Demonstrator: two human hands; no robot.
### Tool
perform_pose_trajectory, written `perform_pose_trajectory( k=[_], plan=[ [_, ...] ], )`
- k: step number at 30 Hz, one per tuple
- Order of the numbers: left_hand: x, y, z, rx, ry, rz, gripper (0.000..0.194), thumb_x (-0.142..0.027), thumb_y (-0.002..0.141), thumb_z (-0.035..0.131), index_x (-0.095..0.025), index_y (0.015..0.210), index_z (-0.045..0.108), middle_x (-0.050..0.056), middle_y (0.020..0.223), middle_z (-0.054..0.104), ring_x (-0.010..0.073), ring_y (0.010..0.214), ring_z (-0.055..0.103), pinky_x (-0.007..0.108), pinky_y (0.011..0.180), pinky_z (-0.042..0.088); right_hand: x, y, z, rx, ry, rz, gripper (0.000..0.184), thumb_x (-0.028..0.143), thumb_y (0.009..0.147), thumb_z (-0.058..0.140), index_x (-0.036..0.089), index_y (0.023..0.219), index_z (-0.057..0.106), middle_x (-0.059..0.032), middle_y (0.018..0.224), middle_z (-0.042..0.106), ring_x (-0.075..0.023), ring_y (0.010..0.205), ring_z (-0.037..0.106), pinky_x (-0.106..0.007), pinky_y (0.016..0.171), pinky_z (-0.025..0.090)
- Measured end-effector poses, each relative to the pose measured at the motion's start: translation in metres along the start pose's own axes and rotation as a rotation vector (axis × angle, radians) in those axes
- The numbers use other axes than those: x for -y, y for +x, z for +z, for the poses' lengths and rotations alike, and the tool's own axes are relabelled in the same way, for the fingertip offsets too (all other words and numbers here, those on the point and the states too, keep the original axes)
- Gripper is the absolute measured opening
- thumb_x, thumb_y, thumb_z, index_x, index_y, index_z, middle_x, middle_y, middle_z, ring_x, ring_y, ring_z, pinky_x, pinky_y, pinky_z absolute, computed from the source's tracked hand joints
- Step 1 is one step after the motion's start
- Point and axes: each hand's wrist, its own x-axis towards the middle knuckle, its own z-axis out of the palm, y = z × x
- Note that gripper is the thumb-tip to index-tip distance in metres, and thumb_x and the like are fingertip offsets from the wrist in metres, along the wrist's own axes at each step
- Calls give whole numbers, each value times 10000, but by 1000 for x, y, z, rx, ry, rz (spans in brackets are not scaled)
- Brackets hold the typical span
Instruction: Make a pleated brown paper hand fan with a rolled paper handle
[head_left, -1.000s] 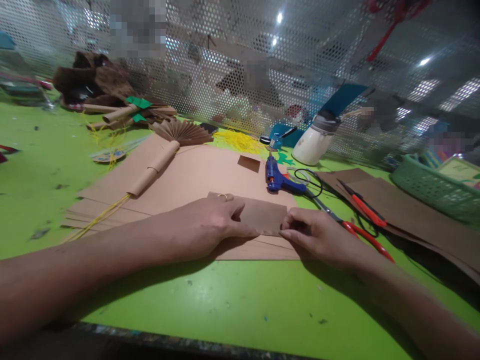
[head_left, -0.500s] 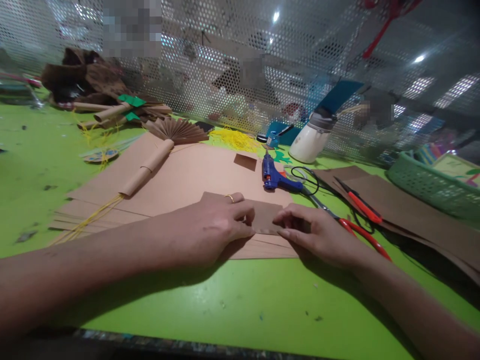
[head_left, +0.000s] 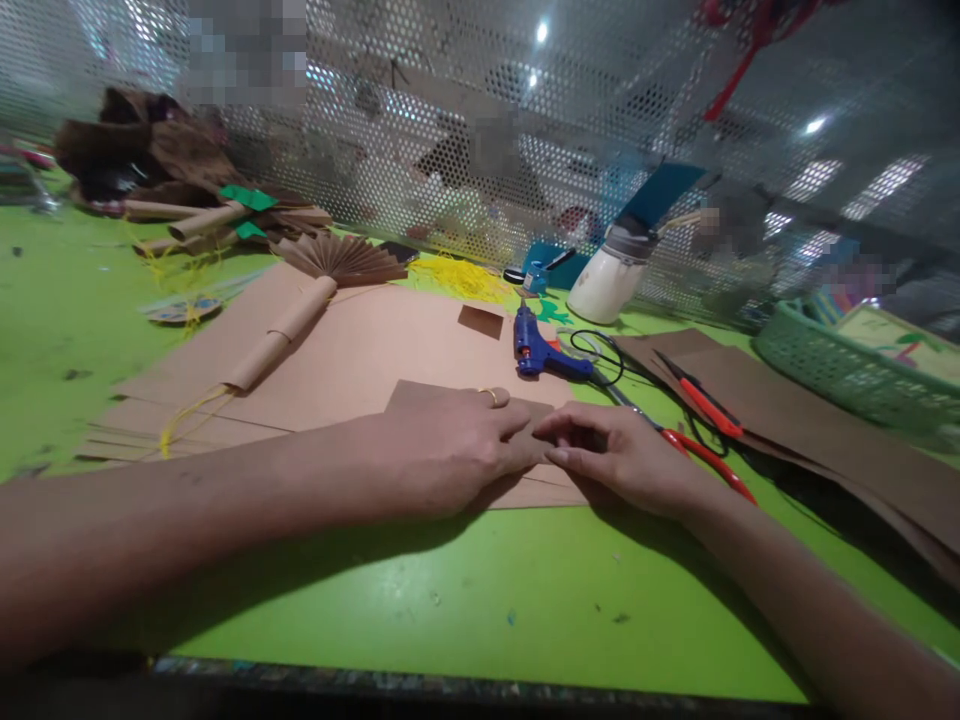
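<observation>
A small brown paper piece [head_left: 412,396] lies on the stacked larger brown paper sheets [head_left: 397,330]. My left hand [head_left: 465,450], with a ring on one finger, rests on this piece, its fingers stretched toward the right end. There my right hand [head_left: 630,455] pinches the paper's edge between thumb and fingertips. The two hands' fingertips nearly meet, and much of the piece is hidden beneath the left hand. Beyond them a blue glue gun [head_left: 544,350] lies on its side, close to a small brown paper square [head_left: 480,321].
Red-handled scissors [head_left: 712,460] lie right of my right hand, and a red cutter [head_left: 709,403] rests on more brown paper [head_left: 832,430]. A pleated paper fan [head_left: 337,258], a paper roll [head_left: 281,335], a white bottle [head_left: 607,285] and a green basket [head_left: 847,370] stand around.
My left hand has slid right along the paper piece, its fingers now straighter and close to my right hand. The right hand keeps its pinch at the end. The view has shifted slightly.
</observation>
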Motion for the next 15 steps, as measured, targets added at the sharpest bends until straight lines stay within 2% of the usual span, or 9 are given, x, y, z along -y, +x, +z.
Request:
perform_pose_trajectory(
  k=[5, 10, 12, 15],
  plan=[
    [-1, -6, 2, -32, -14, 6, 338, -246, 947, 413, -244, 1266, 525, 99, 1192, 590, 233, 897, 538, 349, 664, 420, -2, -2, -2, 2, -16, -66, 161, 231, 870, 611, 164, 1003, 673, -65, 970, 687, -192, 897, 609, -330, 826, 463],
    [0, -7, 7, -48, -23, 12, 335, -246, 943, 425, -246, 1257, 540, 107, 1158, 590, 239, 903, 534, 359, 708, 415, 3, -4, -3, 17, -62, -64, 174, 162, 877, 590, 172, 1034, 664, -61, 1001, 681, -183, 923, 612, -329, 850, 464],
    [1, -7, 7, -43, -15, -6, 322, -243, 938, 440, -255, 1238, 557, 104, 1136, 589, 234, 890, 532, 346, 681, 401, 3, -5, -3, 24, -66, -72, 192, 146, 879, 582, 173, 1051, 661, -65, 1015, 676, -186, 944, 608, -336, 869, 463],
    [1, -6, 4, -17, -7, -33, 283, -254, 926, 466, -273, 1174, 599, 85, 997, 598, 227, 825, 517, 327, 588, 348, -2, -7, -5, 27, -43, -92, 206, 145, 890, 571, 187, 1073, 658, -61, 1036, 676, -185, 966, 608, -340, 883, 463]
  ],
)
